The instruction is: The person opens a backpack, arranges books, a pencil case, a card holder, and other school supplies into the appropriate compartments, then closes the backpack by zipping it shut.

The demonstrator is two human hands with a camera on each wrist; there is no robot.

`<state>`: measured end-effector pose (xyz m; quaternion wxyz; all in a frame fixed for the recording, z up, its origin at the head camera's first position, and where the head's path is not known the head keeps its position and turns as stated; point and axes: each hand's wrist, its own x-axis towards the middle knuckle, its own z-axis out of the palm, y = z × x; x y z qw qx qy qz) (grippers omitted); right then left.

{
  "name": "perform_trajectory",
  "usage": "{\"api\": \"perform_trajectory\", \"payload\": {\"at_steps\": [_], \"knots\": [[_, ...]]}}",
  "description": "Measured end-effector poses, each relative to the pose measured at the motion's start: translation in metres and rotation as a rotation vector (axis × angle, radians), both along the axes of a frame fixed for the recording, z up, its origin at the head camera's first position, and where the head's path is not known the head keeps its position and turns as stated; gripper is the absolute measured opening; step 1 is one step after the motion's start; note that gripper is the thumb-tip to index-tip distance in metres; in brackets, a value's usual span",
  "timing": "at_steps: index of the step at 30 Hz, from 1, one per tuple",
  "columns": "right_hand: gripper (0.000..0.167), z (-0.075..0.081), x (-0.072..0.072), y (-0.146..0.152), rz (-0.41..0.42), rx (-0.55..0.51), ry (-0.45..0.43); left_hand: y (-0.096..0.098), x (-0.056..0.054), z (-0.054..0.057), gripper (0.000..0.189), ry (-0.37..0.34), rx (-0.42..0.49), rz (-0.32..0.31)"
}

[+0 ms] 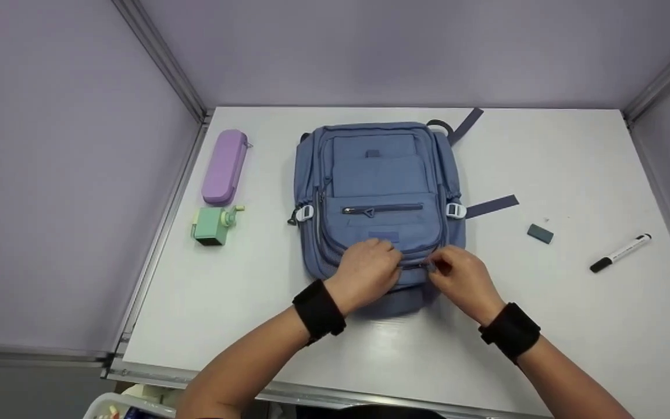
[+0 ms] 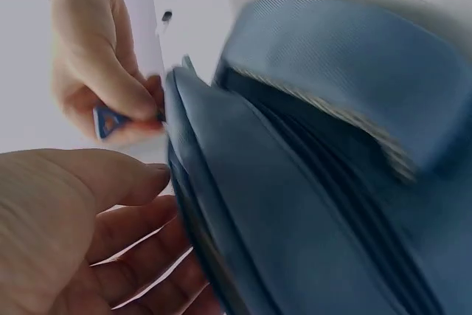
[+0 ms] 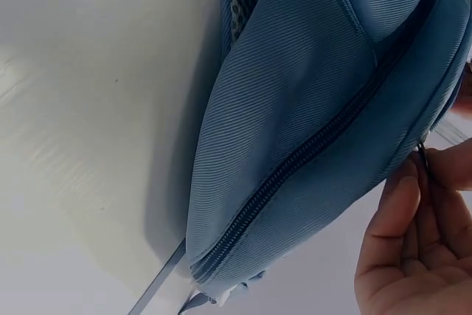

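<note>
A blue backpack (image 1: 378,174) lies front side up on the white table. My right hand (image 1: 464,280) pinches a zipper pull (image 2: 109,122) at the lower front of the backpack; its triangular end sticks out past the fingers in the left wrist view. In the right wrist view, thumb and fingertips close around that slider's dark tab (image 3: 422,154). My left hand (image 1: 368,269) grips the backpack's lower front edge beside the zipper, thumb on one side and curled fingers on the other. Part of the zipper line is hidden by the hands.
To the left lie a purple pencil case (image 1: 225,167) and a green crank pencil sharpener (image 1: 211,226). On the right are a dark eraser (image 1: 540,233) and a black-capped white marker (image 1: 621,253). Straps (image 1: 492,206) stick out from the backpack's right side. A white bin (image 1: 128,402) stands below the table's front edge.
</note>
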<state>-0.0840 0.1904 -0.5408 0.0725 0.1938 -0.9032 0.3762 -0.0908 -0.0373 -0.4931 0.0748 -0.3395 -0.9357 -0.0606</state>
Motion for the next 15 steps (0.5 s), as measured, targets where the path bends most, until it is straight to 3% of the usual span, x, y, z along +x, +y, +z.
{"api": "perform_trajectory", "payload": {"at_steps": [6, 15], "knots": [[0.013, -0.002, 0.003, -0.001, 0.013, -0.001, 0.021, 0.034, -0.003, -0.003, 0.018, -0.021, -0.117, -0.025], [0.019, -0.004, 0.004, 0.001, 0.072, 0.039, 0.249, 0.045, -0.005, -0.006, 0.014, -0.087, -0.183, 0.032]]}}
